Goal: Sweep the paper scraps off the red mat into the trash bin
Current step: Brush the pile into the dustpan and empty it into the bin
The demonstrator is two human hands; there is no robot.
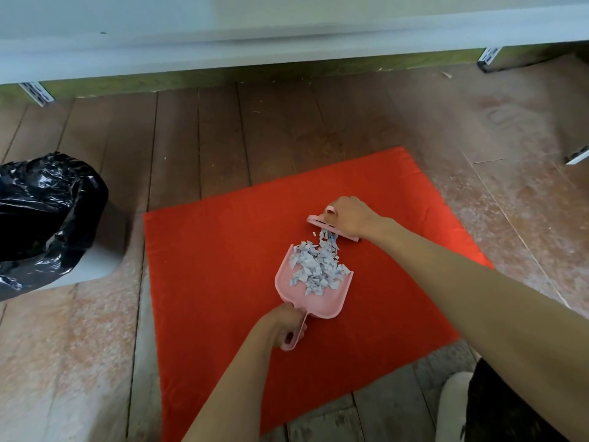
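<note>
Left hand [283, 323] grips dustpan [322, 303]; right hand [347, 216] grips brush [315, 219] beside paper scraps [315, 266].

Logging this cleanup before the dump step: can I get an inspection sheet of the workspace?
Surface: red mat lies on a plank floor.
Job's things: paper scraps mostly in the pink dustpan, a few at its mouth beside the pink brush; black-lined trash bin stands left, off the mat.
Clutter: small specks on the floor by the far wall.
Hands: left hand grips the dustpan handle; right hand grips the brush.
Cables: nothing seen.
Surroundings: white furniture above.
</note>
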